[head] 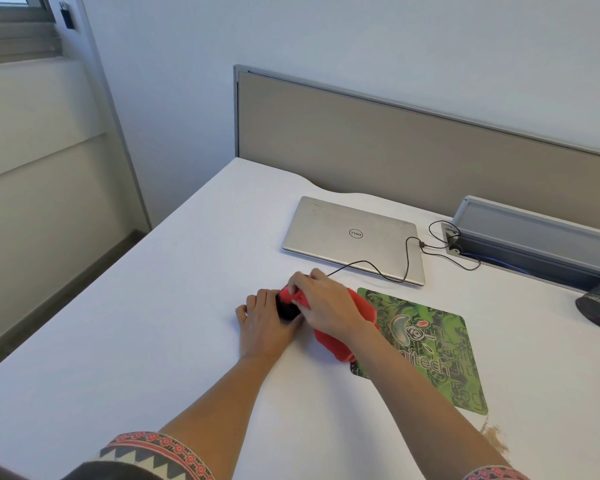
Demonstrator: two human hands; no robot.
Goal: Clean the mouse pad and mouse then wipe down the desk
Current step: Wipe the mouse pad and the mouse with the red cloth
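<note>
Cupping the mouse, the left hand grips it; the right hand clutches the cloth.

The left sleeve is edged with red patterned bands and cream-and-dark zigzags; the right sleeve is red-banded too.

A plain white wall rises far beyond the right hand. Nearer, a beige partition with a grey frame stands beyond that hand. Far left of the left hand, a window corner sits high, with grey floor below. The light is soft and even.
</note>
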